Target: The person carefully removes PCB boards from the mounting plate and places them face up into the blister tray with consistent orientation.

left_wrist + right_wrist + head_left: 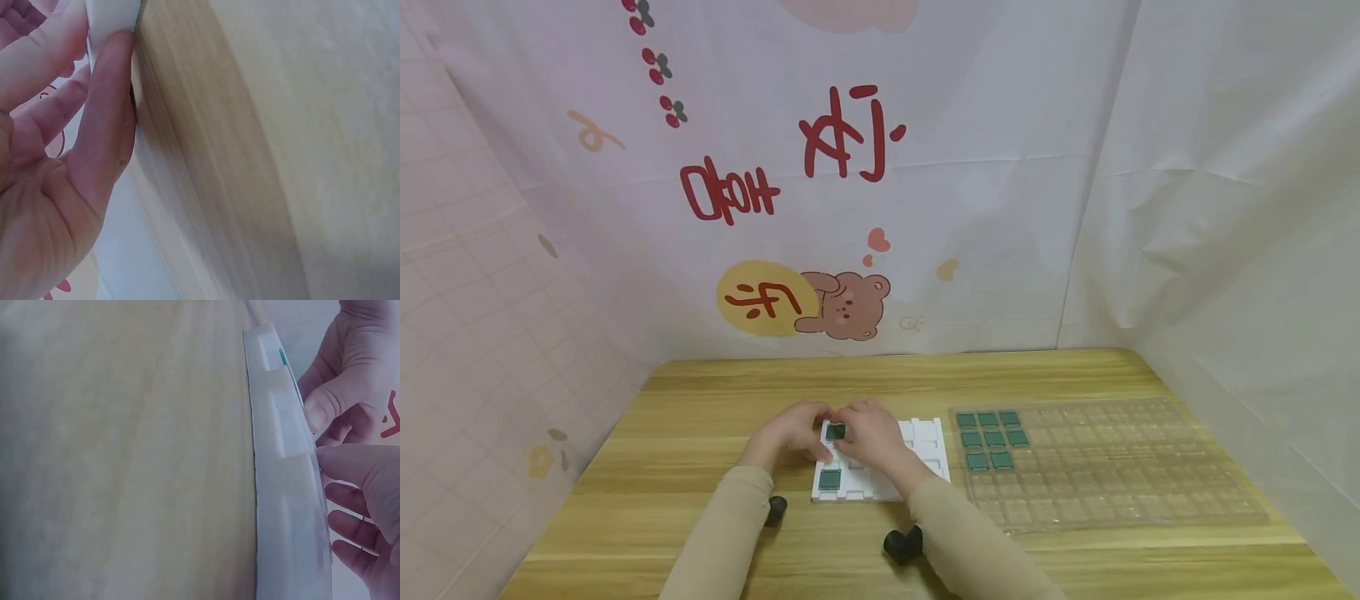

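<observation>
A white compartment tray lies flat on the wooden table, with one square green chip in its near-left compartment. My left hand grips the tray's left edge; in the left wrist view its fingers lie against the white tray end. At the far-left compartment, a second, darker green chip shows between both hands. My right hand reaches over the tray and pinches at that chip, its fingertips partly hidden. In the right wrist view, its thumb comes right at the notched tray side.
To the right lies a large clear compartment tray, with several green chips in its far-left cells. Black wrist-worn pieces show beside the sleeves. A printed white curtain rises behind the table.
</observation>
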Motion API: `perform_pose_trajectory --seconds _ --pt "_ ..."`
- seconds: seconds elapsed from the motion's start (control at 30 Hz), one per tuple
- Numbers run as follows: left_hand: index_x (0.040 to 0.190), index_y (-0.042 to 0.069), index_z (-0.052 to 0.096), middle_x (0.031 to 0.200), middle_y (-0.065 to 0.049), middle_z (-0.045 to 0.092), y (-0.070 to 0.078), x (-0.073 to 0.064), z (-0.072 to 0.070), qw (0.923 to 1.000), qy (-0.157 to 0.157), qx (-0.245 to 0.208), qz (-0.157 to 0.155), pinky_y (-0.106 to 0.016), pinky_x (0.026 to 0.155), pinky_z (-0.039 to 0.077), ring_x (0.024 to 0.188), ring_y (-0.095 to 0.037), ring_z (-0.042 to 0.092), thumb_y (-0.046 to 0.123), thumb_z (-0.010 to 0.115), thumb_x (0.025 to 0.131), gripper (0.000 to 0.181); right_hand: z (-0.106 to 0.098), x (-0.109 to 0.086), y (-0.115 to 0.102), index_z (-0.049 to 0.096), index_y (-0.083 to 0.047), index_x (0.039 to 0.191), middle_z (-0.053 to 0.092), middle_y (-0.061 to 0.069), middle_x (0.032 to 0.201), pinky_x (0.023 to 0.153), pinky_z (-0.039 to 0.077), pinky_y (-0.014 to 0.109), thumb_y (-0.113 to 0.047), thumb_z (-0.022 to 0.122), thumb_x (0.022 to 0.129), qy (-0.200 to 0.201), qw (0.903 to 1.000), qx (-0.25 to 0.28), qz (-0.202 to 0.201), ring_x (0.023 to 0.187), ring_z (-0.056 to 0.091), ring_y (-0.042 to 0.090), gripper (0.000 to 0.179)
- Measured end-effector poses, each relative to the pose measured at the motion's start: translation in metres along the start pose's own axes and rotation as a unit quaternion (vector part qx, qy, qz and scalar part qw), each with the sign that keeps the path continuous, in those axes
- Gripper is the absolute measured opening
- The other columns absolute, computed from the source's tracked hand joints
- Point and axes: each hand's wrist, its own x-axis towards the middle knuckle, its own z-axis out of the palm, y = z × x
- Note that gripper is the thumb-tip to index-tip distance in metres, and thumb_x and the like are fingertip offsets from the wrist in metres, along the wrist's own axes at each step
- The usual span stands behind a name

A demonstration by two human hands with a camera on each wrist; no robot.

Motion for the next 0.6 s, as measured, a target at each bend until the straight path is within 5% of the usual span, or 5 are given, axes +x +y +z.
perform_pose_trajectory --seconds 0.3,0.6 --pt "0.118 0.004 0.064 0.119 -0.009 0.062 -0.0007 0.0000 0.0015 0.9994 -0.002 -0.035 -0.005 -0.032 0.067 0.054 0.089 -0.019 0.059 -0.001 0.089 0.067 0.057 -0.0045 0.0040 -0.0072 0.073 -0.019 0.112 0.068 -0.002 0.111 0.089 0.047 0.033 -0.035 0.081 0.082 -0.019 0.9994 -0.025 0.012 0.102 0.057 0.019 0.035" --pt "0.115 0.005 0.065 0.116 -0.007 0.062 0.0004 0.0010 0.0020 0.9990 -0.001 -0.042 -0.012 -0.032 0.067 0.054 0.093 -0.021 0.058 -0.002 0.089 0.066 0.055 0.0003 0.0099 -0.0086 0.074 -0.024 0.111 0.068 -0.006 0.108 0.085 0.047 0.033 -0.038 0.081 0.081 -0.033 0.9965 -0.074 0.021 0.098 0.056 0.017 0.034"
